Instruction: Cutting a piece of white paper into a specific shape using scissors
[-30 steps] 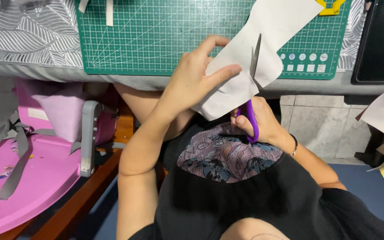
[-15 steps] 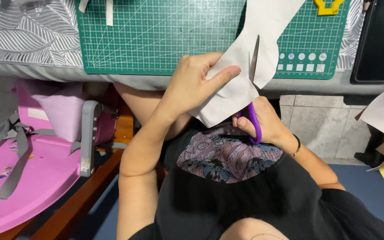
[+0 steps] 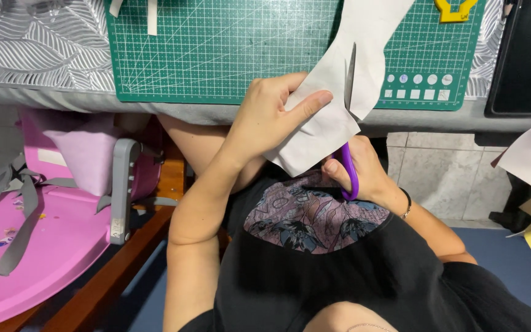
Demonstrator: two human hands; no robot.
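Leftmost, a pink plastic seat with grey straps (image 3: 44,246) sits below the desk (image 3: 44,98) edge. Above, a green gridded cutting mat (image 3: 216,49) lies on the desk. At centre, the left hand (image 3: 271,114) is clamped on a sheet of white paper (image 3: 333,104), thumb pressed across its face, holding it over the mat's near edge. Rightward, the right hand (image 3: 364,172) grips purple-handled scissors (image 3: 348,123), fingers closed through the loops; the blades stand upright within the paper's slit.
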